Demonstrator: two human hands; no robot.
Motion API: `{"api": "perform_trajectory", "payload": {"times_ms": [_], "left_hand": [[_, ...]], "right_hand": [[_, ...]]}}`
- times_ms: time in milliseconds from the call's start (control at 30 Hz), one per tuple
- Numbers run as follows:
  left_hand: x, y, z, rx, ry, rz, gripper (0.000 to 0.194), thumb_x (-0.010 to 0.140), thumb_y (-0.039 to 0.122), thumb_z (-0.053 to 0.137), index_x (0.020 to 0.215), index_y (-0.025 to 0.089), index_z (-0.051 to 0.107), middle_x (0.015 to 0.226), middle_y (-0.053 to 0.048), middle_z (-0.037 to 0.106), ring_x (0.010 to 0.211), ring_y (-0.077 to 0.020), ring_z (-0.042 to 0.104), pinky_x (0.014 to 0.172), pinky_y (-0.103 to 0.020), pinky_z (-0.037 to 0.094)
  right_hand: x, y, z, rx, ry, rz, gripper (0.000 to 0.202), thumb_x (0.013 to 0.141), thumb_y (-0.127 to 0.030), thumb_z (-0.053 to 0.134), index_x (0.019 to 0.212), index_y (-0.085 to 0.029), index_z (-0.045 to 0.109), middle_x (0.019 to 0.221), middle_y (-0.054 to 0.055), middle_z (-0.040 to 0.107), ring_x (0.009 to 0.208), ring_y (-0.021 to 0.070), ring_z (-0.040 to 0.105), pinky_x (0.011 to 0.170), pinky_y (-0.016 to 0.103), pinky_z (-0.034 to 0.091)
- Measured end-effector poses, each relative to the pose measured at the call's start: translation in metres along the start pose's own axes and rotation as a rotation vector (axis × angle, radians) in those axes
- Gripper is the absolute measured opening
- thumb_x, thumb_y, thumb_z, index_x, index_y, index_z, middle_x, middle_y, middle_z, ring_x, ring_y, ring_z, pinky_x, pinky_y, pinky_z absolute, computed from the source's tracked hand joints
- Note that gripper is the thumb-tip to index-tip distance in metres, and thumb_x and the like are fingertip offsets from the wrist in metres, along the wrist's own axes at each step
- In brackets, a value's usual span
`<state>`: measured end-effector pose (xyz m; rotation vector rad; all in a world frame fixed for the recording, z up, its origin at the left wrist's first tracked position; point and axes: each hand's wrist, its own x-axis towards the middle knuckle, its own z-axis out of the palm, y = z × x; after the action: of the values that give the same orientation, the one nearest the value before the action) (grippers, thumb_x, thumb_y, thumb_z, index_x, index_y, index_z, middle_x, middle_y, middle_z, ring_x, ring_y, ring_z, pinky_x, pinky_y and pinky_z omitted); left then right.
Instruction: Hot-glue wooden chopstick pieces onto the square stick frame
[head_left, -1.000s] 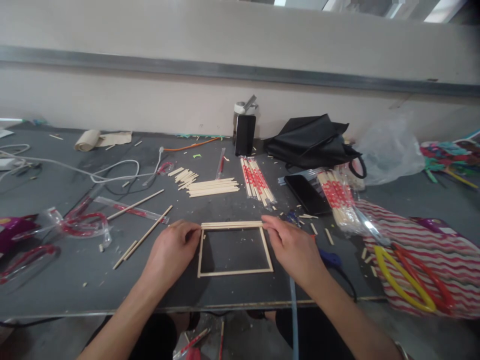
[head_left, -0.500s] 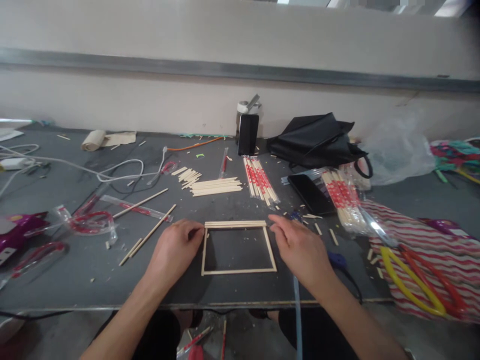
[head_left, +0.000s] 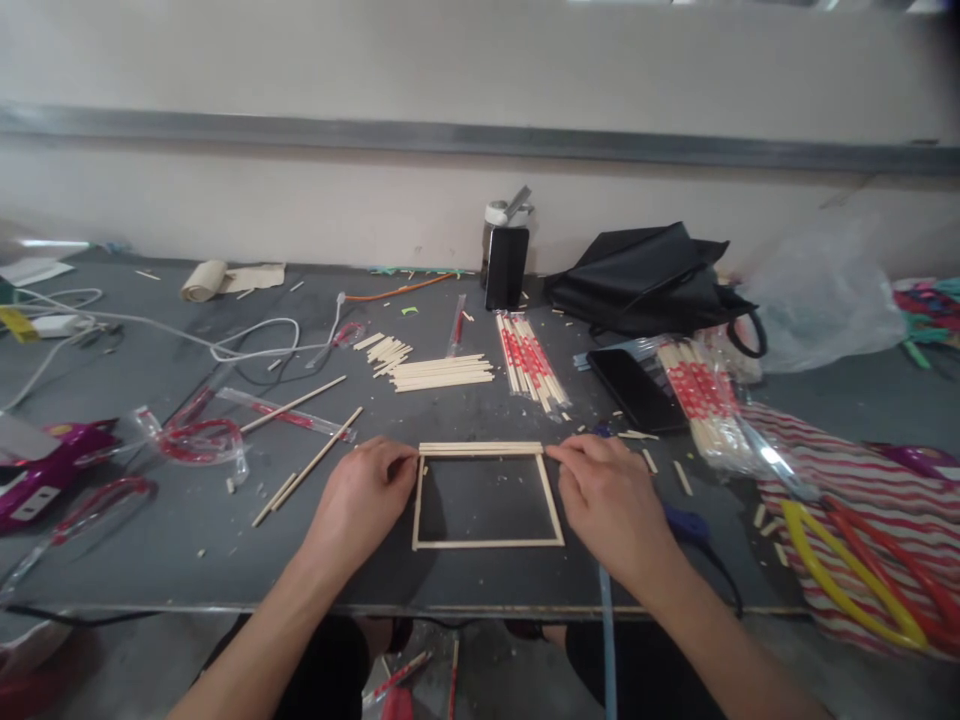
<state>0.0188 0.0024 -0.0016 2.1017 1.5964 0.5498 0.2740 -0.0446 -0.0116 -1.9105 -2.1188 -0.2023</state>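
A rectangular frame of pale wooden sticks point(head_left: 487, 545) lies flat on the dark table, with several sticks side by side along its far edge. At the far left corner, my left hand point(head_left: 367, 490) is closed, thumb and forefinger pinched at the ends of those sticks. My right hand point(head_left: 611, 500) has its fingers bent and drawn together, the fingertips at the far right corner. The exact grip under the right fingers is partly hidden. Beyond the frame lies a row of loose chopsticks point(head_left: 442, 373) beside a pile of short cut pieces point(head_left: 386, 352).
Wrapped chopsticks point(head_left: 529, 360), a flat phone point(head_left: 634, 388) and a black bag point(head_left: 645, 275) lie farther back. A phone leans on a bottle point(head_left: 495, 213). Yellow-and-red-handled scissors point(head_left: 847, 580) rest on striped cloth at right. A purple glue gun point(head_left: 56, 465), wrappers and cables lie left.
My right fingers have curled in and lowered onto the right end of the far sticks. My left hand keeps its pinch. The whole view has shifted slightly.
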Motion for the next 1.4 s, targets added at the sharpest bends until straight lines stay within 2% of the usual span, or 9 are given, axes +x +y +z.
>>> {"api": "perform_trajectory", "payload": {"times_ms": [267, 467, 800, 1033, 1400], "left_hand": [[0.0001, -0.0017, 0.001, 0.025, 0.004, -0.013, 0.029, 0.087, 0.028, 0.044, 0.087, 0.021, 0.072, 0.085, -0.004, 0.071, 0.08, -0.0193, 0.063, 0.072, -0.03, 0.045], [0.0002, -0.0011, 0.0007, 0.036, 0.003, -0.028, 0.031, 0.088, 0.032, 0.044, 0.094, 0.021, 0.071, 0.09, -0.004, 0.071, 0.085, -0.021, 0.064, 0.075, -0.031, 0.046], [-0.0001, 0.0007, 0.0018, 0.05, 0.015, 0.004, 0.03, 0.088, 0.029, 0.043, 0.092, 0.022, 0.073, 0.088, -0.005, 0.07, 0.083, -0.0211, 0.064, 0.075, -0.031, 0.047], [-0.0008, -0.002, 0.0017, 0.026, 0.008, -0.014, 0.031, 0.088, 0.029, 0.043, 0.094, 0.021, 0.072, 0.088, -0.005, 0.069, 0.083, -0.0213, 0.064, 0.075, -0.032, 0.046], [-0.0007, 0.0006, 0.0027, 0.034, 0.01, -0.006, 0.032, 0.088, 0.03, 0.042, 0.096, 0.02, 0.072, 0.089, -0.005, 0.067, 0.083, -0.0209, 0.063, 0.072, -0.031, 0.046]], "right_hand": [[0.0008, -0.0043, -0.0017, -0.009, -0.022, 0.022, 0.031, 0.084, -0.011, 0.048, 0.101, -0.018, 0.073, 0.099, 0.008, 0.069, 0.088, 0.0263, 0.055, 0.074, 0.039, 0.038], [0.001, -0.0054, -0.0028, -0.014, -0.024, 0.025, 0.031, 0.085, -0.01, 0.048, 0.1, -0.018, 0.073, 0.1, 0.009, 0.069, 0.087, 0.026, 0.054, 0.074, 0.039, 0.037], [0.0009, -0.0054, 0.0008, -0.001, 0.001, -0.004, 0.031, 0.085, -0.01, 0.047, 0.1, -0.02, 0.072, 0.098, 0.008, 0.069, 0.086, 0.0244, 0.054, 0.074, 0.038, 0.037], [0.0023, -0.0021, -0.0007, -0.024, -0.017, 0.049, 0.029, 0.086, -0.012, 0.047, 0.099, -0.017, 0.073, 0.099, 0.009, 0.069, 0.087, 0.0261, 0.055, 0.074, 0.039, 0.037], [0.0033, -0.0072, -0.0014, 0.02, -0.05, 0.03, 0.03, 0.086, -0.01, 0.048, 0.102, -0.018, 0.072, 0.1, 0.008, 0.067, 0.089, 0.0255, 0.054, 0.076, 0.039, 0.035]]}}
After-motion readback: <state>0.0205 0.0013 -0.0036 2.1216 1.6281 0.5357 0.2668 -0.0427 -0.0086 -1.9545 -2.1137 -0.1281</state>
